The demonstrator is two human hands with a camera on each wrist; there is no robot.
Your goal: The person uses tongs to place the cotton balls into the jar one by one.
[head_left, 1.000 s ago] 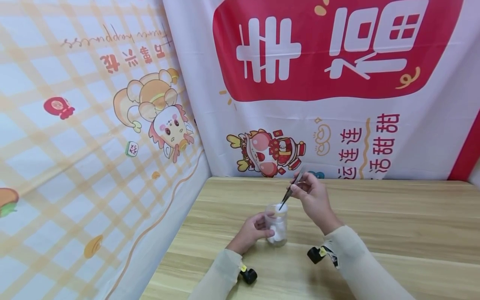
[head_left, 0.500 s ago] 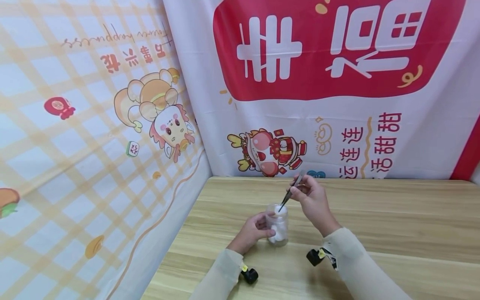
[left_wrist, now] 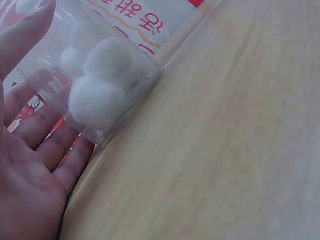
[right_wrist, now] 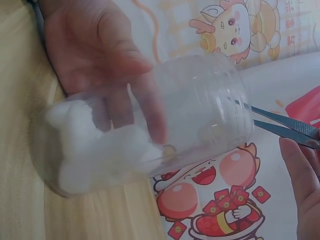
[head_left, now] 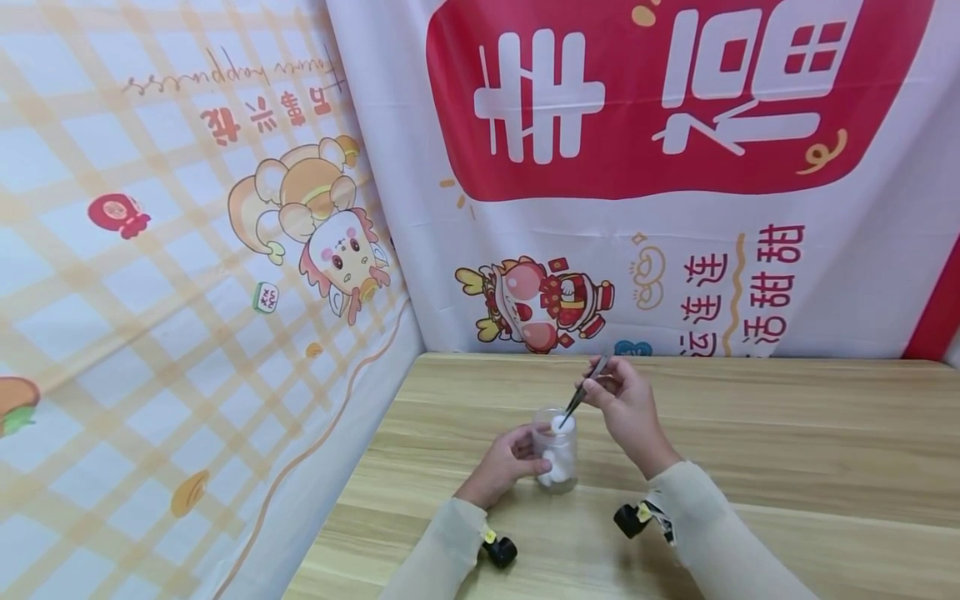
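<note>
A clear plastic jar (right_wrist: 192,95) of white cotton balls (left_wrist: 97,100) stands upright on the table. My left hand (head_left: 504,465) holds it from the left, thumb in front and fingers around the far side. In my right hand (head_left: 636,412) is a pair of dark metal tweezers (head_left: 587,387), pinched between thumb and fingers and slanting down to the jar's mouth. The right wrist view has the two tweezer tips apart at the mouth, while the cotton balls lie toward the jar's base. From the head view, one white ball overlaps the tips.
The wood-grain table (head_left: 810,450) extends to the right and in front of the jar. Behind it hangs a red and white printed cloth (head_left: 675,183), and a checked cloth (head_left: 187,333) hangs on the left. Small black cameras sit at both wrists.
The right hand and tweezers have dipped slightly, and the white ball by the tips appears a little lower in the jar. My left hand keeps its hold on the jar.
</note>
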